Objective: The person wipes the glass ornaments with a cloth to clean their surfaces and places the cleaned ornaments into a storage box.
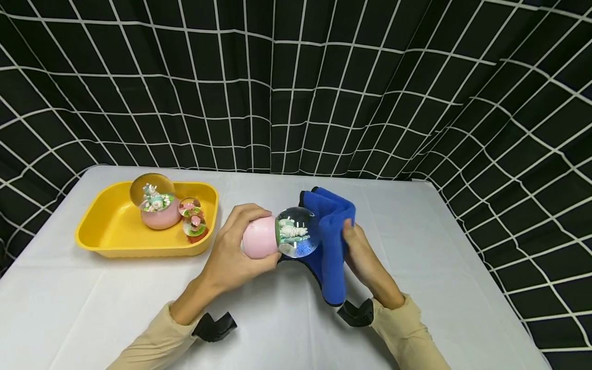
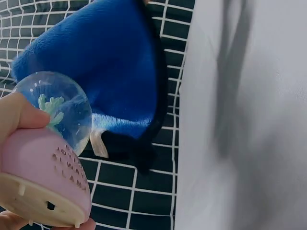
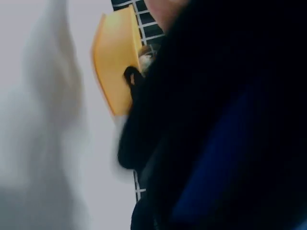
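My left hand [image 1: 236, 244] grips the pink base of a snow globe [image 1: 261, 237], which lies on its side with the glass ball pointing right. White and mint figures show inside the glass. In the left wrist view the underside of the snow globe [image 2: 45, 177] and lettering on its base face the camera. My right hand [image 1: 363, 254] holds a blue cloth [image 1: 330, 226] with black edging, thumb in front and the other fingers hidden behind it. The cloth is folded and overlaps the far end of the glass. In the right wrist view the dark cloth [image 3: 216, 143] fills most of the picture.
A yellow tray [image 1: 148, 252] stands at the left of the white table [image 1: 287, 329]. In it are a second pink snow globe [image 1: 159, 205] and small red-based globes [image 1: 194, 221] at its right side. A black curtain with white grid lines [image 1: 277, 92] hangs behind.
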Tool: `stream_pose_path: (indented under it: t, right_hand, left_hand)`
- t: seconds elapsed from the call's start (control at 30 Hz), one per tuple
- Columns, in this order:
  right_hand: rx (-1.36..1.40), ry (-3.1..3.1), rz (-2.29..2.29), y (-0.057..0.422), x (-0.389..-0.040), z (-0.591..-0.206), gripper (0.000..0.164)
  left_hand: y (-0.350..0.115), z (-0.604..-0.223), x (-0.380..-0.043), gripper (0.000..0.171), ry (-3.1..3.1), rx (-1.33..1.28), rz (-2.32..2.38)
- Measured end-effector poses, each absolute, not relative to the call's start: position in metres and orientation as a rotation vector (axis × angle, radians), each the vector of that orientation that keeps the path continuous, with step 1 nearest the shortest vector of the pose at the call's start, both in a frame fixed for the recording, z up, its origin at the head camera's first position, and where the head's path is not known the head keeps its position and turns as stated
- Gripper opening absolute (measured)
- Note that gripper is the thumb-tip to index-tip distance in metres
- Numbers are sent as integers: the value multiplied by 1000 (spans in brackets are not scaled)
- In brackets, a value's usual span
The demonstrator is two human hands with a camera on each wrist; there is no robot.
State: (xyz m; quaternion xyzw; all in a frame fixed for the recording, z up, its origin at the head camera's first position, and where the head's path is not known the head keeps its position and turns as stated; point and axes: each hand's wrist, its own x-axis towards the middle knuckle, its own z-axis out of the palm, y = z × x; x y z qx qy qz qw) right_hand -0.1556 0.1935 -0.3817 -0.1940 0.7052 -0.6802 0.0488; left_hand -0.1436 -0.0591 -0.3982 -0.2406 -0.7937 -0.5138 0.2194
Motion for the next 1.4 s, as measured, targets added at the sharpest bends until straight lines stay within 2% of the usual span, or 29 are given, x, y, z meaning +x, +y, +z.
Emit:
stream_pose_path:
  t: [0.13,0.23,0.47,0.57,0.83,1.0,1.2,1.33,1.4]
  right_hand:
    - [-798,2243,-1932,192,-158,-387,66]
    - [-801,2286,-1912,190,-160,-387,68]
    - [-554,2436,-2012,187,-159,-386,30]
    - [-505,2446,-2015,184,-154,-387,25]
    - [-774,2395,-1909,178,-149,-387,57]
    - [-895,2318,-1920,172,-152,-386,67]
    - [-760,2353,-1968,173,-150,-385,49]
    - [-545,2440,-2029,174,-151,-385,29]
    - [-447,2477,-2045,175,-151,-385,24]
  left_hand:
    - [-61,-401,-146,64,-2225,-668,-1470]
    - [-63,-402,-147,65,-2237,-686,-1556]
    - [-69,-403,-150,69,-2207,-743,-1709]
    - [-71,-402,-150,70,-2198,-772,-1708]
    - [-69,-396,-148,67,-2208,-755,-1568]
    - [-66,-396,-146,65,-2243,-733,-1438]
    - [-62,-397,-145,65,-2268,-792,-1358]
    - [-63,-398,-144,64,-2269,-844,-1323]
    - [-63,-398,-143,64,-2261,-873,-1306]
